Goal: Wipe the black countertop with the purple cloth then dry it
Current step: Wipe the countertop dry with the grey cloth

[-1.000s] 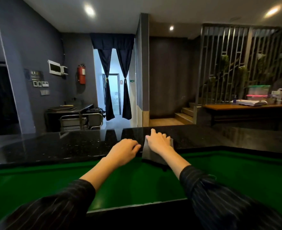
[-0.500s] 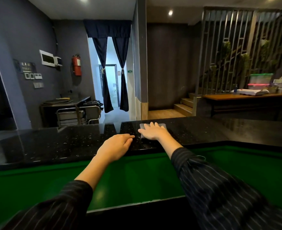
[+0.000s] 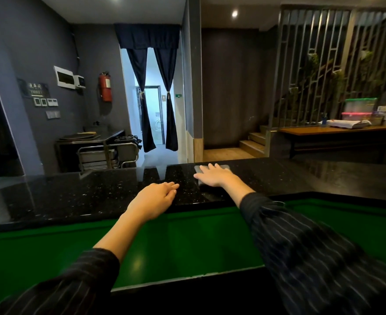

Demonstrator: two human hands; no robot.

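Observation:
A speckled black countertop (image 3: pixel 73 194) runs across the middle of the view. A greyish-purple cloth (image 3: pixel 198 168) lies flat on it near its far edge, mostly hidden under my right hand (image 3: pixel 214 176). That hand presses on the cloth with straight, spread fingers. My left hand (image 3: pixel 153 200) rests on the counter's near edge, to the left of the cloth, fingers loosely extended and holding nothing. A wet streak shows on the counter just in front of the cloth.
A lower green surface (image 3: pixel 187 242) lies between me and the counter. Beyond the counter are a metal cart (image 3: pixel 106 156), a curtained doorway (image 3: pixel 151 110), steps (image 3: pixel 253 142) and a wooden table (image 3: pixel 337 130) with boxes at the right.
My right hand has pushed the cloth away from the counter's near edge to its far edge. My left hand slid forward onto the counter and uncurled its fingers.

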